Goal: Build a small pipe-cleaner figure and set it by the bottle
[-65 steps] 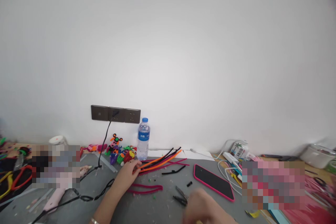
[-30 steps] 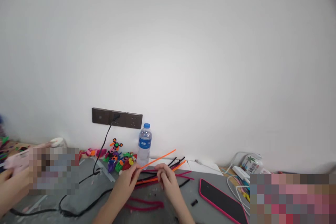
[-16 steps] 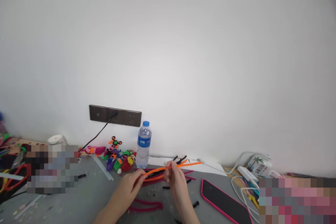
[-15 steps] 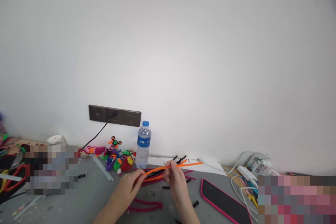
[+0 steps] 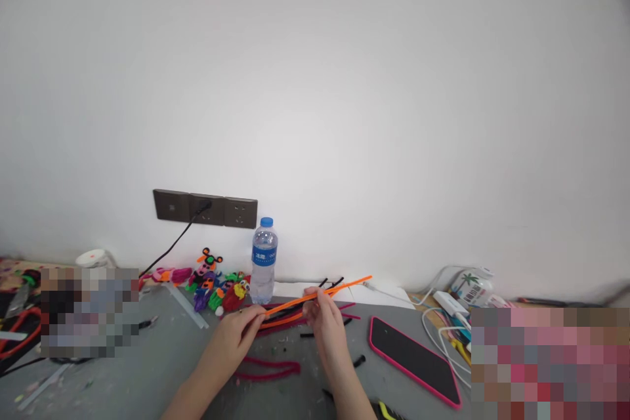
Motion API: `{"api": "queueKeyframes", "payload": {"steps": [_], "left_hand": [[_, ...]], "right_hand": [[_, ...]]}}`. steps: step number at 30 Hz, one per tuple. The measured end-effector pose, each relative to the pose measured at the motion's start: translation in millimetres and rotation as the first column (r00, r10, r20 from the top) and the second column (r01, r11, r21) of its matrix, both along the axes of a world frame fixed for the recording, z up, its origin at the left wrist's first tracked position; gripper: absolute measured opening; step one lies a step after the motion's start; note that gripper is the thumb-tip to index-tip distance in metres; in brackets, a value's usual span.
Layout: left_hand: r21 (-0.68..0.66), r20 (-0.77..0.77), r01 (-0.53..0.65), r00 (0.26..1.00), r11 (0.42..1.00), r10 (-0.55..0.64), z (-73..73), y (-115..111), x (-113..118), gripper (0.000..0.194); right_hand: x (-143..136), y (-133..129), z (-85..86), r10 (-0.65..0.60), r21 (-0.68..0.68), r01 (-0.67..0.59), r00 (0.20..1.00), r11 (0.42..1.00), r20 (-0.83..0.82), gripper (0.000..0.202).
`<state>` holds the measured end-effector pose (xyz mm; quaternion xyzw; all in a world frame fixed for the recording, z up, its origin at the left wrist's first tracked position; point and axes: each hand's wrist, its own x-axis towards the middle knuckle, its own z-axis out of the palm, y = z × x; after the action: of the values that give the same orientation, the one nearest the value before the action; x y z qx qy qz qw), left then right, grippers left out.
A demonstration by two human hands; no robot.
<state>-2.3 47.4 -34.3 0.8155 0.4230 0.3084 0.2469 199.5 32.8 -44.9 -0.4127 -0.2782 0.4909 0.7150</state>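
Orange pipe cleaners stretch between my two hands above the grey mat. My left hand pinches them near their left end. My right hand has its fingers closed around them further right, and a free orange end sticks out up and to the right. Beneath and behind the hands lie dark red and black pipe cleaners. A bent dark red one rests on the mat below, between my forearms.
A water bottle stands by the wall, beside colourful fuzzy figures. A phone in a pink case lies at right, near white cables and a charger. A black cord hangs from the wall sockets.
The orange pipe cleaners now tilt more steeply, their right end raised. The whole view has shifted slightly, and a yellow-and-black object has appeared at the bottom edge.
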Motion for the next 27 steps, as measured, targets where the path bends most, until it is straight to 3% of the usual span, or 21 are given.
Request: {"api": "queueKeyframes", "payload": {"steps": [9, 14, 21, 27], "left_hand": [[0.024, 0.045, -0.16, 0.986, 0.987, 0.159, -2.3, 11.6, -9.0, 0.031], [0.004, 0.034, -0.2, 0.979, 0.98, 0.199, -14.8, 19.4, -14.0, 0.031], [0.04, 0.102, -0.214, 0.972, 0.976, 0.21, -29.0, 26.8, -16.0, 0.043], [0.021, 0.103, -0.189, 0.977, 0.982, 0.186, -24.7, 29.4, -17.3, 0.045]], "right_hand": [[26.5, 0.9, -1.7, -0.151, -0.003, 0.152, 0.978, 0.988, -0.141, 0.037], [30.1, 3.4, -3.1, -0.214, -0.023, 0.214, 0.955, 0.977, -0.206, 0.044], [29.0, 5.4, -12.8, -0.263, -0.11, 0.245, 0.946, 0.963, -0.189, 0.048], [30.5, 6.5, -22.9, -0.307, -0.102, 0.299, 0.949, 0.949, -0.074, 0.048]]}}
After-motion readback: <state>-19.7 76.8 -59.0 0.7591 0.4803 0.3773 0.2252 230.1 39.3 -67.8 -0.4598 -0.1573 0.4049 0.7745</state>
